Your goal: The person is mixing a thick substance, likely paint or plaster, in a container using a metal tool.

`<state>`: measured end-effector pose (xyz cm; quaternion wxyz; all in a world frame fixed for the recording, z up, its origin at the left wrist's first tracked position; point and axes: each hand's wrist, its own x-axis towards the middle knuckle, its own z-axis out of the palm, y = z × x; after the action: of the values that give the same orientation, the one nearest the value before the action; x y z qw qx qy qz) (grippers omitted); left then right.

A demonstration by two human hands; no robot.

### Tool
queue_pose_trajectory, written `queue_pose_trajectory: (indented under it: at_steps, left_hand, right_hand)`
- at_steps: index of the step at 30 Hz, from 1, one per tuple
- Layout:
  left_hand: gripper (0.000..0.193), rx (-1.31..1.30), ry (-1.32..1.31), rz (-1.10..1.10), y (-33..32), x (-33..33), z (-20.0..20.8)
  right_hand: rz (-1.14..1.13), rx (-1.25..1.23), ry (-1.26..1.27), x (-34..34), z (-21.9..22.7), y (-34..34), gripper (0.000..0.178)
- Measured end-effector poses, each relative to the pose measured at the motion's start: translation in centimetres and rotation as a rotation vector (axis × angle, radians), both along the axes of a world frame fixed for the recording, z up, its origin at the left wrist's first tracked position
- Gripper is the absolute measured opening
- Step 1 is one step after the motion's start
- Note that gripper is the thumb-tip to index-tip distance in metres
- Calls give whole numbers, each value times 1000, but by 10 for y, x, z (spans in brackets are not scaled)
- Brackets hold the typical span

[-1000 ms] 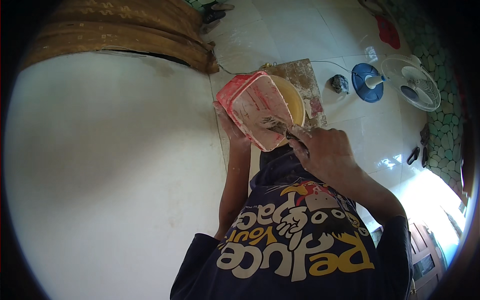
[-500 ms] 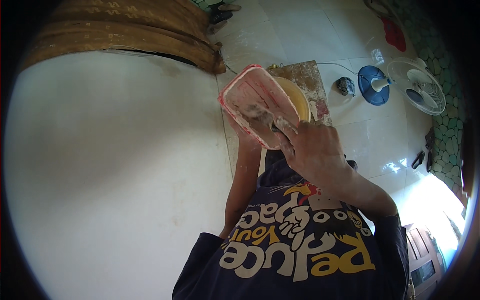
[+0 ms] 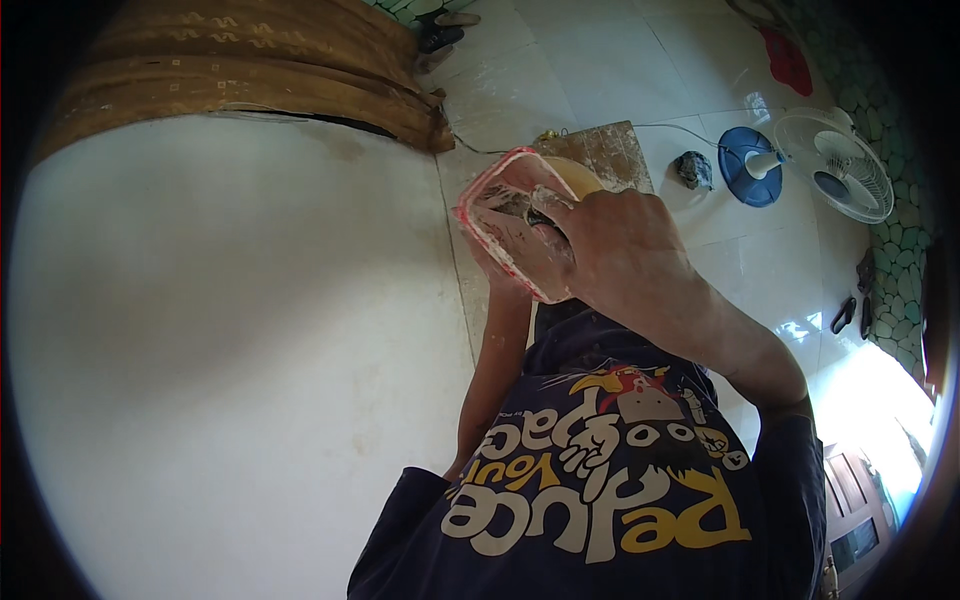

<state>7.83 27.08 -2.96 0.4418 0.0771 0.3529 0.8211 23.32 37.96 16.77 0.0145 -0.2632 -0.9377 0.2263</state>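
My left hand (image 3: 490, 265) grips a red-rimmed rectangular plastic tub (image 3: 525, 248) from its left side and underneath; most of the fingers are hidden behind it. Pale, smeared paste coats the tub's inside. In my closed right hand (image 3: 630, 250) is a scraper (image 3: 512, 203) with a dark handle, its blade down inside the tub. White residue marks the fingers. Just beyond the tub, partly covered by it, a yellow round bucket (image 3: 578, 178) stands on a paint-stained wooden board (image 3: 612, 150).
A large white wall (image 3: 220, 350) fills the left, with a brown curtain (image 3: 260, 65) above it. On the tiled floor are a dark bundle (image 3: 692, 170), a fan with a blue base (image 3: 745, 180), a cable, dark sandals (image 3: 845, 315) and a red cloth (image 3: 787, 65).
The tub has tilted and shifted slightly right. My right hand has moved up and deeper over the tub, carrying the scraper further along its inside.
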Motion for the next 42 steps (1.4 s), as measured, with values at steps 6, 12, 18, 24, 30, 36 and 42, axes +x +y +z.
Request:
queue_pose_trajectory:
  at_steps: [6, 12, 18, 24, 30, 36, 42]
  left_hand:
    - [63, -1, 67, -20, -2, 5, 5]
    - [57, 22, -12, 30, -2, 1, 0]
    - [49, 53, 109, 78, -1, 2, -6]
    - [49, -25, 225, 69, 0, 4, -2]
    - [56, 5, 186, 23, 10, 7, 13]
    - [55, -209, 914, 233, 20, 16, 22]
    - [70, 47, 288, 42, 17, 0, 26]
  right_hand:
    - [15, 40, -11, -3, -9, -10, 28]
    - [-51, -21, -57, 3, -24, -20, 28]
    - [-94, 4, 17, -1, -45, -38, 29]
    - [-158, 6, 97, -4, -47, -42, 28]
    - [-199, -65, 79, -13, -47, -38, 33]
    - [-310, -261, 366, -18, -62, -33, 35]
    - [-284, -219, 356, -1, -58, -29, 37]
